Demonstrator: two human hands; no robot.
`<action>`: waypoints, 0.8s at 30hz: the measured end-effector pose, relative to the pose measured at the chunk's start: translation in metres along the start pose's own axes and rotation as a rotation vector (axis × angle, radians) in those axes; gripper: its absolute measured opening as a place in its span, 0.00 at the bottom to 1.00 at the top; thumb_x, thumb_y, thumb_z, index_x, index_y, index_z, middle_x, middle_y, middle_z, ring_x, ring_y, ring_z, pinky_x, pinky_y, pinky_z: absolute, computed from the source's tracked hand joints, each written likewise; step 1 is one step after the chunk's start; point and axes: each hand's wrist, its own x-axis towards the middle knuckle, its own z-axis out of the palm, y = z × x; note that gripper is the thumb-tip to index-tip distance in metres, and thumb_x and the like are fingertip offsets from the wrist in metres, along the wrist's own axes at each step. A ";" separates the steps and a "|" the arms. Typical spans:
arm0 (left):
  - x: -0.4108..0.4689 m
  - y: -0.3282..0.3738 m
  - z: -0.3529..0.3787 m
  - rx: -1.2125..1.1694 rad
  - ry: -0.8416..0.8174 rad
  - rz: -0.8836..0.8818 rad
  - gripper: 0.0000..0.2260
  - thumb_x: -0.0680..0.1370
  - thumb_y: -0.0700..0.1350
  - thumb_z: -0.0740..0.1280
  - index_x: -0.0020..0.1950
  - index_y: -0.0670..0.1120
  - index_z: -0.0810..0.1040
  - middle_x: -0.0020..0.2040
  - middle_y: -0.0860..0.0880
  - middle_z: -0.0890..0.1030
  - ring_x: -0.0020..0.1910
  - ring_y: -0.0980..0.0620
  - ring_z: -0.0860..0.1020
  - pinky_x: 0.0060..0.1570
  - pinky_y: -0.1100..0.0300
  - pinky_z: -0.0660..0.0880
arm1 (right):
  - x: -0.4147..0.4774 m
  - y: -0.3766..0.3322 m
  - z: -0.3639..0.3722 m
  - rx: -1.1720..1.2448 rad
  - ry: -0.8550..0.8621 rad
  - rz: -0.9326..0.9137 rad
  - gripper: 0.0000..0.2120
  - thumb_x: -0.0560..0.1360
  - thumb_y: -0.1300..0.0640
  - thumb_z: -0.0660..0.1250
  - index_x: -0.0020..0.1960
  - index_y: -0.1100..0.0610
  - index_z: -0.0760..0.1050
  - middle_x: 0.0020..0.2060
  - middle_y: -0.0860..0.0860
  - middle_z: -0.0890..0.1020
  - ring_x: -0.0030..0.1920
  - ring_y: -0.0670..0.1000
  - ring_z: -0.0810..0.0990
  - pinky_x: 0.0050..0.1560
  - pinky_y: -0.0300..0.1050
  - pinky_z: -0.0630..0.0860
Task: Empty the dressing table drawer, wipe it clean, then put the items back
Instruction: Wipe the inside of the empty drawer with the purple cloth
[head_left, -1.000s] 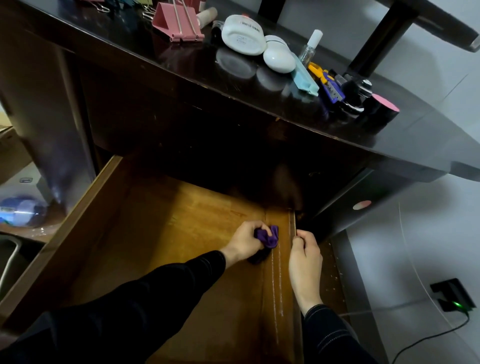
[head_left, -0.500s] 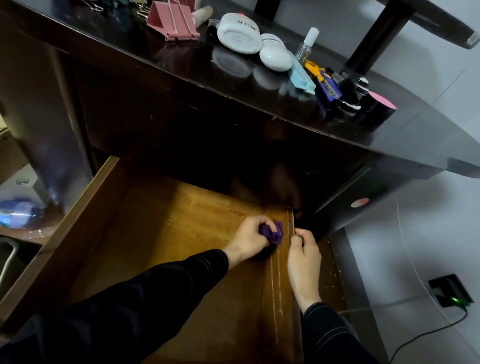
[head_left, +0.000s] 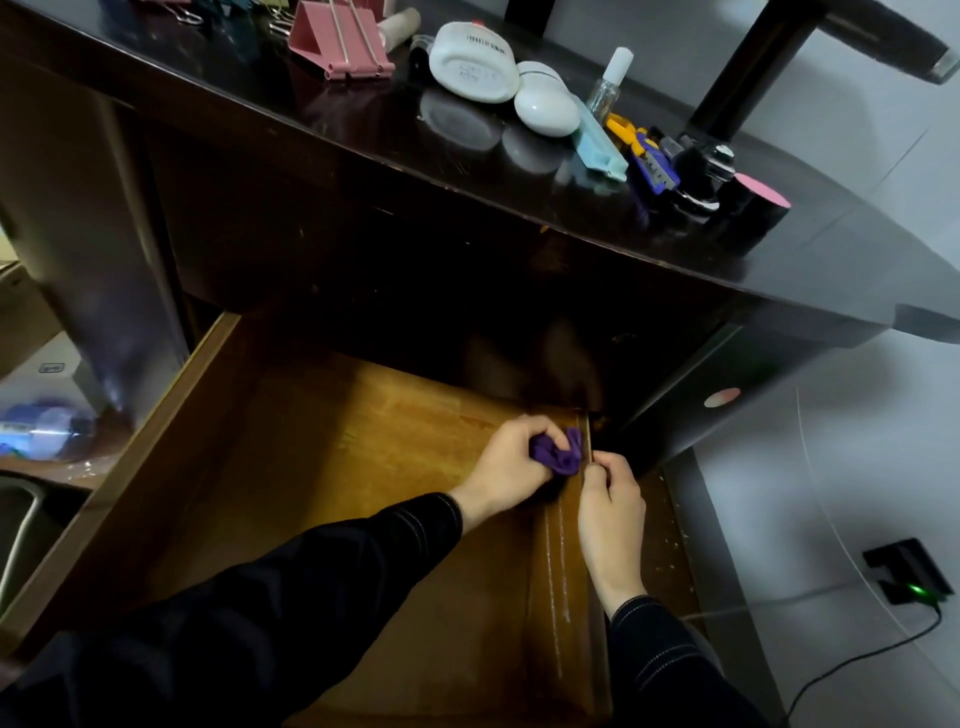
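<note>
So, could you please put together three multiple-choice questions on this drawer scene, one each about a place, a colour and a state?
1. Where is the cloth?
A) on the tabletop
B) at the right inner wall of the drawer
C) on the floor

2. What colour is the large binder clip on the tabletop?
A) pink
B) green
C) black

3. How is the drawer?
A) pushed shut
B) pulled open
C) lifted out onto the floor

Answers:
1 B: the left hand grips it against that wall.
2 A: its body is plainly pink.
3 B: its wooden floor shows below the tabletop.
</note>
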 end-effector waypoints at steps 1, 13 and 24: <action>0.001 0.002 0.001 0.001 0.019 0.021 0.13 0.70 0.30 0.71 0.46 0.48 0.81 0.51 0.44 0.80 0.49 0.47 0.79 0.55 0.56 0.75 | 0.000 0.000 0.000 -0.006 0.002 -0.007 0.11 0.84 0.53 0.57 0.61 0.48 0.76 0.44 0.42 0.81 0.45 0.35 0.77 0.41 0.38 0.71; -0.006 -0.002 0.004 0.011 -0.001 -0.012 0.13 0.70 0.29 0.70 0.46 0.46 0.80 0.51 0.43 0.80 0.50 0.46 0.79 0.56 0.56 0.75 | 0.001 0.000 -0.001 -0.019 -0.007 -0.010 0.13 0.84 0.54 0.57 0.63 0.50 0.76 0.46 0.42 0.81 0.46 0.34 0.77 0.41 0.37 0.71; -0.015 -0.006 0.003 -0.023 -0.022 -0.083 0.13 0.71 0.27 0.69 0.48 0.42 0.81 0.51 0.44 0.81 0.53 0.46 0.79 0.60 0.55 0.75 | 0.002 0.001 -0.002 0.001 -0.020 -0.012 0.13 0.84 0.55 0.57 0.64 0.52 0.76 0.45 0.44 0.81 0.43 0.35 0.78 0.40 0.36 0.73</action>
